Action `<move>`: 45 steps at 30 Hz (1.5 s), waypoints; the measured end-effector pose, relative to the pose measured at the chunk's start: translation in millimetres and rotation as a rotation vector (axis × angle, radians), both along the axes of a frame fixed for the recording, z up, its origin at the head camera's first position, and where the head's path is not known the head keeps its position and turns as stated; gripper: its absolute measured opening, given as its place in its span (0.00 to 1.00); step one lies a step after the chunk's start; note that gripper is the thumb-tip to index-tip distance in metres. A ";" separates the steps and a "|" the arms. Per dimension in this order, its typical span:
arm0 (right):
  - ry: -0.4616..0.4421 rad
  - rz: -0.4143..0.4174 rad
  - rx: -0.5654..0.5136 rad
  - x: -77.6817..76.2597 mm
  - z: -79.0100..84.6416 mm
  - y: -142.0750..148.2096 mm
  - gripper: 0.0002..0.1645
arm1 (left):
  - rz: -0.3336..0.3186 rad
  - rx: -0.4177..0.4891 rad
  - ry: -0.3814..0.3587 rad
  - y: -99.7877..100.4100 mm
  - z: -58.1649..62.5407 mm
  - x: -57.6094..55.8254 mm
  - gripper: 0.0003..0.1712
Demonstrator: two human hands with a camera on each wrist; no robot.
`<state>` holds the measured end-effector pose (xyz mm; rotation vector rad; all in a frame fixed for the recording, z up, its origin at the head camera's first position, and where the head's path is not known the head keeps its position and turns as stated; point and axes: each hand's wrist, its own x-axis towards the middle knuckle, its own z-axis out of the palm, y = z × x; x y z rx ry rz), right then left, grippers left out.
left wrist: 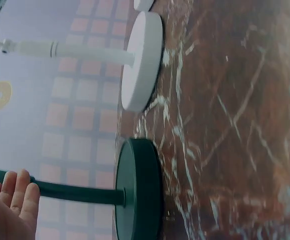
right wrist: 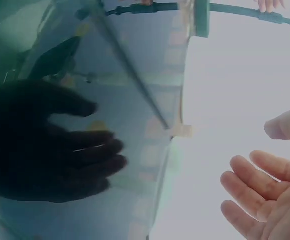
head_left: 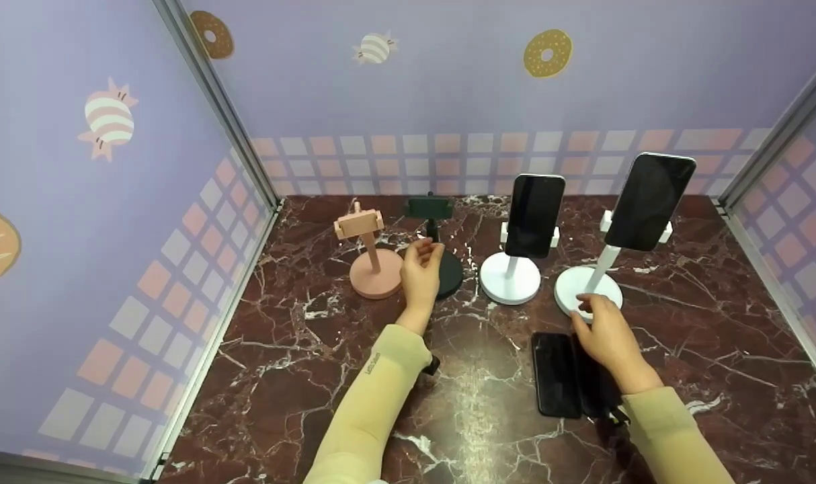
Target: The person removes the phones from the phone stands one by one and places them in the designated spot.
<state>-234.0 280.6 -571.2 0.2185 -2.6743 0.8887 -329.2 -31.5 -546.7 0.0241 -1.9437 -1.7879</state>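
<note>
My left hand (head_left: 421, 272) is near the stem of a dark green phone stand (head_left: 451, 275), whose upper clamp holds no phone. In the left wrist view, its loosely bent fingers (left wrist: 22, 195) overlap the upper part of the green stem (left wrist: 80, 193). My right hand (head_left: 609, 337) hovers with relaxed, parted fingers by the base of the right white stand (head_left: 573, 289), above two black phones lying side by side. The left one (head_left: 556, 380) is in plain sight; the hand partly hides the other (head_left: 597, 386). A dark glossy surface (right wrist: 135, 60) mirrors that hand in the right wrist view.
A pink phone stand (head_left: 374, 275) with a bare clamp is left of the green one. The middle white stand (head_left: 510, 282) holds an upright phone (head_left: 534, 215); the right one holds a tilted phone (head_left: 652, 202). Patterned panels (head_left: 448, 87) wall the marbled table (head_left: 488, 376).
</note>
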 end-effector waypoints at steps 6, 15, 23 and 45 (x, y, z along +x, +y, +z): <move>0.061 -0.068 -0.122 -6.0 11.4 -11.3 0.19 | -0.103 0.025 0.012 10.6 5.8 3.9 0.20; 0.110 -0.085 -0.262 -15.4 32.3 -26.2 0.20 | -0.199 0.030 0.047 28.1 18.5 7.0 0.22; 0.154 -0.086 -0.337 -23.2 49.4 -37.6 0.22 | -0.306 0.060 0.051 42.7 30.0 10.4 0.23; 0.136 -0.071 -0.499 -44.8 80.1 -59.6 0.24 | -0.460 0.032 0.018 64.6 50.1 9.5 0.25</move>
